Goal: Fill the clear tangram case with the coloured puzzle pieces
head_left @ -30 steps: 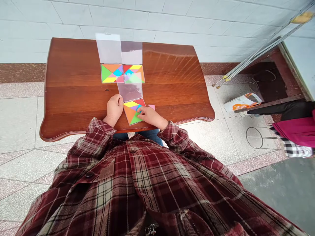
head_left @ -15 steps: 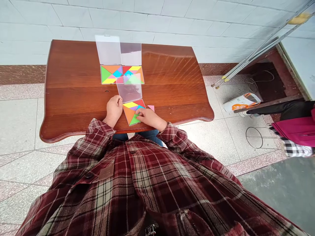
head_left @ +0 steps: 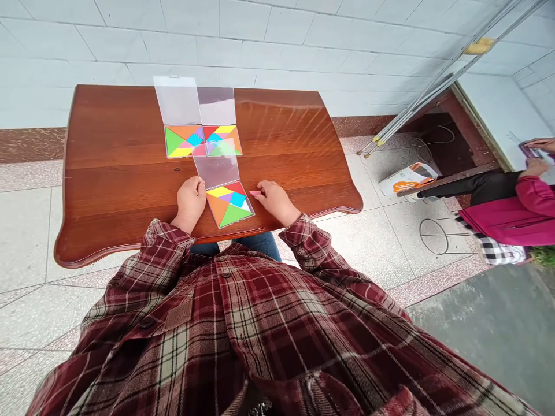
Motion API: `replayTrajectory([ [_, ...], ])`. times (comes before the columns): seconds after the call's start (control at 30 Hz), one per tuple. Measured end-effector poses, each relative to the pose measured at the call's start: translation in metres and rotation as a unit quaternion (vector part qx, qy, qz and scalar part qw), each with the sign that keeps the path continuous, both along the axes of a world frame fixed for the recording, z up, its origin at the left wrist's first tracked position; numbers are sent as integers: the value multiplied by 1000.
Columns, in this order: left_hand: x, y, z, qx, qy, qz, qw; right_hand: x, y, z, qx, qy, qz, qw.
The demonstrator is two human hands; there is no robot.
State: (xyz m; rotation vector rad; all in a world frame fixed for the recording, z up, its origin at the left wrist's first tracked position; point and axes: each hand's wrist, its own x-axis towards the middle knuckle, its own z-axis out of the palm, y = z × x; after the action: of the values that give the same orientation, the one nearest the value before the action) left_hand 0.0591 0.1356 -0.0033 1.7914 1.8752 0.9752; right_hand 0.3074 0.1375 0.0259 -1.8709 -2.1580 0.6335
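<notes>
In front of me lies a tangram case [head_left: 229, 219] with colourful pieces and its clear lid [head_left: 217, 169] raised at the back. A small white patch shows among the pieces near its right edge. My right hand [head_left: 275, 202] is just right of the case, its fingertips closed on a pink triangle tangram piece [head_left: 254, 193] at the table. My left hand [head_left: 191, 201] rests curled by the case's left side, near the lid's lower corner; its fingertips are hidden. Behind stand two more filled tangram cases, the left one [head_left: 176, 141] and the right one [head_left: 232, 132], both with lids up.
The brown wooden table [head_left: 286, 133] stands against a white tiled wall [head_left: 277, 52]. Crutches [head_left: 411, 104] lean at the right, near a white and orange bag [head_left: 407, 178]. A person in a magenta top [head_left: 498, 219] sits at the far right.
My right hand has moved off the case to the right, onto the pink triangle, uncovering blue and green pieces. My left hand stays beside the case. The view has shifted a little.
</notes>
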Motion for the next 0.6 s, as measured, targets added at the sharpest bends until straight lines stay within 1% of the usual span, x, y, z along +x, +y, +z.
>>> replayTrajectory([
  [0.13,0,-1,2,0,1,0,1000,-8,6,-2,-26,-49,6,998],
  [0.3,1,-2,4,-2,-5,2,1000,0,13,-1,-48,-33,4,998],
  [0.4,2,-2,3,-4,-6,4,1000,3,9,-1,-50,21,-8,998],
  [0.5,2,-2,4,-4,-7,0,1000,3,0,2,-36,110,-15,993],
  [0.53,2,-2,4,-4,-7,-1,1000,2,-3,3,-42,138,-12,990],
  [0.6,1,-2,4,-5,-7,0,1000,0,-7,6,-81,181,1,980],
])
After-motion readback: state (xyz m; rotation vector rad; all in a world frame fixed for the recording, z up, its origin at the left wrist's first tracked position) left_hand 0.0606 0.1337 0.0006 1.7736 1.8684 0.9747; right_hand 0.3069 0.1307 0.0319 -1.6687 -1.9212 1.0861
